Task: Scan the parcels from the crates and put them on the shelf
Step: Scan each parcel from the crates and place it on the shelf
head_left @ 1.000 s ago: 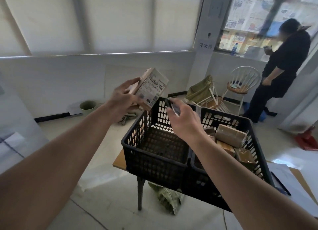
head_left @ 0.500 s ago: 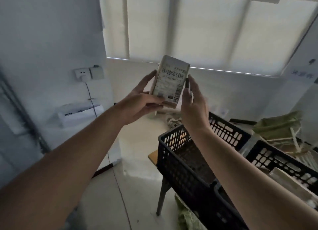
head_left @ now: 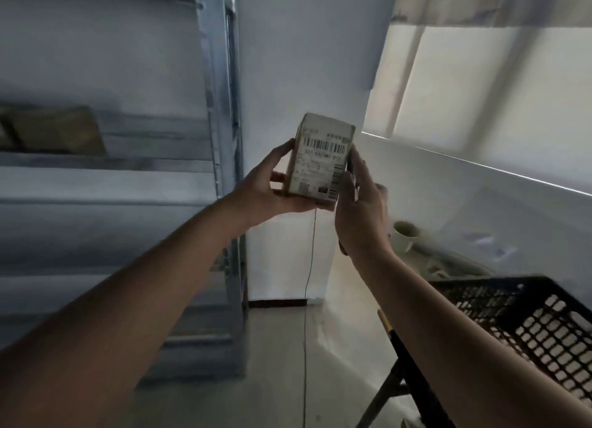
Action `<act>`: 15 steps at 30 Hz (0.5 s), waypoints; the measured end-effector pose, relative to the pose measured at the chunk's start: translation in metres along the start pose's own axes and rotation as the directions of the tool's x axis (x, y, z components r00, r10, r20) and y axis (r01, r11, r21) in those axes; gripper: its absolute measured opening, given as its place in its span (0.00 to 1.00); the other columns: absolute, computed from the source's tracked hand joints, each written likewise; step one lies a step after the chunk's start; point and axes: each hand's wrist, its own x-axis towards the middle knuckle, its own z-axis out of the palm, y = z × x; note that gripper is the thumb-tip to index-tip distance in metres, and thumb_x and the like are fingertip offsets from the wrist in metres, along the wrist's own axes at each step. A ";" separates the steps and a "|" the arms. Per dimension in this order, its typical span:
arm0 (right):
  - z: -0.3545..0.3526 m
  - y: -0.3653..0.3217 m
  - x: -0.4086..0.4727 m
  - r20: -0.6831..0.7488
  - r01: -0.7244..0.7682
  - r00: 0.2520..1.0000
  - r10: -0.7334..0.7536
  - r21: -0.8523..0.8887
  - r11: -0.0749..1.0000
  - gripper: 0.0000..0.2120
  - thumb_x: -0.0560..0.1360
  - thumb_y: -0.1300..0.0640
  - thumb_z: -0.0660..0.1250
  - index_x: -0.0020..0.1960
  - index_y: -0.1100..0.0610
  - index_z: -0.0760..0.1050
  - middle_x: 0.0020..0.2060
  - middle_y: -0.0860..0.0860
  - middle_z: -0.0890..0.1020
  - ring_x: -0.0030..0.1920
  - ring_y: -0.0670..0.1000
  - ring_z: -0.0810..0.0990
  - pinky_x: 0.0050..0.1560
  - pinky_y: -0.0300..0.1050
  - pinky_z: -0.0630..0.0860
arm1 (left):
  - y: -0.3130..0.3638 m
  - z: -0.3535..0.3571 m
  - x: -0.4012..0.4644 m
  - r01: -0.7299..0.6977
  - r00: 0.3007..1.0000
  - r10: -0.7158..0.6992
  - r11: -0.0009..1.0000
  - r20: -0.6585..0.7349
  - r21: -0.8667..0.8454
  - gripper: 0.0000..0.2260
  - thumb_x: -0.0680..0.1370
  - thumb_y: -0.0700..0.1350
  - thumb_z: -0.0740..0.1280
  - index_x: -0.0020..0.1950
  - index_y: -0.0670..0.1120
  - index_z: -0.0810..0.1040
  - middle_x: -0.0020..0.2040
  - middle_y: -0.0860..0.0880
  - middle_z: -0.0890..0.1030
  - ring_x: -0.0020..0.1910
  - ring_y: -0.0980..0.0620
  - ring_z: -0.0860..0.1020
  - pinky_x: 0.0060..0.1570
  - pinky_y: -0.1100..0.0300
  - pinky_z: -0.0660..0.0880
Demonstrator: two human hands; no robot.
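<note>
At the centre of the frame, a parcel (head_left: 320,161) is sitting between the left hand (head_left: 272,187) and the right hand (head_left: 360,209), label facing the camera. A shelf (head_left: 105,165) is filling the left side, with packages (head_left: 54,133) lying on it at the far left. A crate (head_left: 525,325) is sitting at lower right, a cup (head_left: 404,233) standing behind it.

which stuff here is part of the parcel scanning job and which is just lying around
Part of the job:
parcel, held in the left hand
dark scanner-like device in the right hand
black crate
metal shelf, brown parcels already on it

Lying about:
pale cup
hanging cable
</note>
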 end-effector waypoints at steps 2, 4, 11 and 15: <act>0.031 -0.016 -0.008 0.043 0.015 0.999 -0.017 0.027 1.000 0.23 0.89 0.45 0.56 0.82 0.30 0.61 0.55 0.47 0.68 0.50 0.38 0.70 0.47 0.33 0.68 | -0.003 -0.032 -0.018 -0.008 0.999 0.010 0.999 -0.041 0.042 0.53 0.66 0.45 0.86 0.83 0.64 0.60 0.67 0.55 0.78 0.61 0.62 0.81 0.60 0.55 0.83; 0.063 -0.036 -0.016 0.070 0.028 0.997 -0.031 0.045 0.999 0.23 0.89 0.47 0.56 0.82 0.30 0.61 0.57 0.49 0.69 0.50 0.37 0.70 0.49 0.33 0.69 | -0.006 -0.064 -0.035 -0.020 0.997 0.025 0.997 -0.066 0.079 0.54 0.67 0.42 0.86 0.84 0.61 0.59 0.67 0.58 0.75 0.63 0.55 0.82 0.57 0.58 0.83; 0.180 -0.106 -0.046 0.136 0.053 0.989 -0.063 0.074 0.996 0.24 0.89 0.48 0.56 0.82 0.31 0.61 0.62 0.54 0.75 0.51 0.21 0.67 0.52 0.19 0.67 | -0.030 -0.190 -0.085 -0.027 0.984 0.051 0.990 -0.169 0.139 0.52 0.68 0.40 0.86 0.84 0.58 0.60 0.67 0.56 0.76 0.61 0.51 0.83 0.54 0.60 0.83; 0.245 -0.142 -0.059 0.193 0.015 0.981 -0.025 0.052 0.999 0.24 0.89 0.48 0.55 0.82 0.29 0.58 0.65 0.53 0.74 0.48 0.21 0.65 0.46 0.24 0.64 | -0.049 -0.263 -0.101 -0.025 0.979 0.054 0.988 -0.196 0.150 0.53 0.65 0.43 0.87 0.83 0.57 0.63 0.65 0.54 0.81 0.62 0.54 0.83 0.57 0.57 0.84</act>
